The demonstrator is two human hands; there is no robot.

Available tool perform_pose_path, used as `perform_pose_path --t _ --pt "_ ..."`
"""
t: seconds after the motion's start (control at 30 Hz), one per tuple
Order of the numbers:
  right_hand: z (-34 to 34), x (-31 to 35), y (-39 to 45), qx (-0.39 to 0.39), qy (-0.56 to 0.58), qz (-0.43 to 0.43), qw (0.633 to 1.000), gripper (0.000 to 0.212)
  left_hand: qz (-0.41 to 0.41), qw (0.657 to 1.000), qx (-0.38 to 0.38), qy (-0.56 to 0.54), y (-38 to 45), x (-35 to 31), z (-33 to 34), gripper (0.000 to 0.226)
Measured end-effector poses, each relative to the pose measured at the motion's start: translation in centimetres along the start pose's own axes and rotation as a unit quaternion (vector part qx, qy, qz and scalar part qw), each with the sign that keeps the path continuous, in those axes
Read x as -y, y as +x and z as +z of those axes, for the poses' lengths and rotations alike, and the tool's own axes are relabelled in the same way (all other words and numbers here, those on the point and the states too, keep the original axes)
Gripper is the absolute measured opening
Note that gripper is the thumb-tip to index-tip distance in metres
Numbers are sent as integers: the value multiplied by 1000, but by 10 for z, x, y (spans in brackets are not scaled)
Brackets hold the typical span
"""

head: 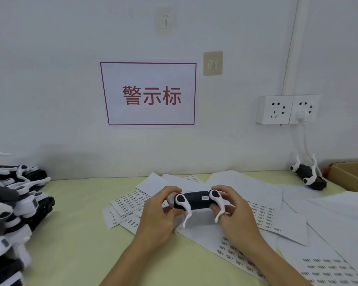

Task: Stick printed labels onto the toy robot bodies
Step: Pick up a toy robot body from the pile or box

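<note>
Head view showed both hands curled round one toy robot body [196,200] above the label sheets [256,215] on the bench [74,234]: left hand [157,215] gripped its left end, right hand [238,215] its right, a small label [205,198] on top.

Both forearms are bare to the frame edge; left hand [155,215] and right hand [239,215] wear no gloves or rings.
</note>
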State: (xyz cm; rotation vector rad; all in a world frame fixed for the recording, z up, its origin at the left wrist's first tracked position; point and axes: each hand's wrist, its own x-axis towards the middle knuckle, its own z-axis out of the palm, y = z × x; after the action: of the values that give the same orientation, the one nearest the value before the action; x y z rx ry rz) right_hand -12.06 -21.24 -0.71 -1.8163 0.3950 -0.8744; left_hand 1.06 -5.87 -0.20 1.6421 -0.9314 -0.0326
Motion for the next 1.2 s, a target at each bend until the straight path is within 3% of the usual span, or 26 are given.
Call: perform_pose_path --t 0.27,0.4,0.53,0.63,0.7,0.8,0.93,1.2 --pt "1 1 0 -17 33 36 999 23 -57 998 3 -24 3 1 -1 29" --pt "-2 3 -3 -4 78 51 996 33 -99 988 -5 -115 4 0 -1 14" --pt "-2 6 -5 40 71 34 996 24 -126 980 -21 -150 7 3 -4 15" --pt "-5 6 -7 72 67 9 995 54 -133 977 -22 -165 7 2 -4 19" --pt "-4 8 -9 98 42 -10 994 58 -129 979 -24 -156 7 3 -3 21" --pt "2 8 -8 76 -51 -45 995 30 -117 982 -18 -149 7 5 -4 22" --pt "7 5 -8 47 -159 -80 983 28 -93 985 8 -143 5 3 -9 29" --pt "9 2 -6 18 -181 -113 977 26 -92 984 11 -154 5 5 -9 26"
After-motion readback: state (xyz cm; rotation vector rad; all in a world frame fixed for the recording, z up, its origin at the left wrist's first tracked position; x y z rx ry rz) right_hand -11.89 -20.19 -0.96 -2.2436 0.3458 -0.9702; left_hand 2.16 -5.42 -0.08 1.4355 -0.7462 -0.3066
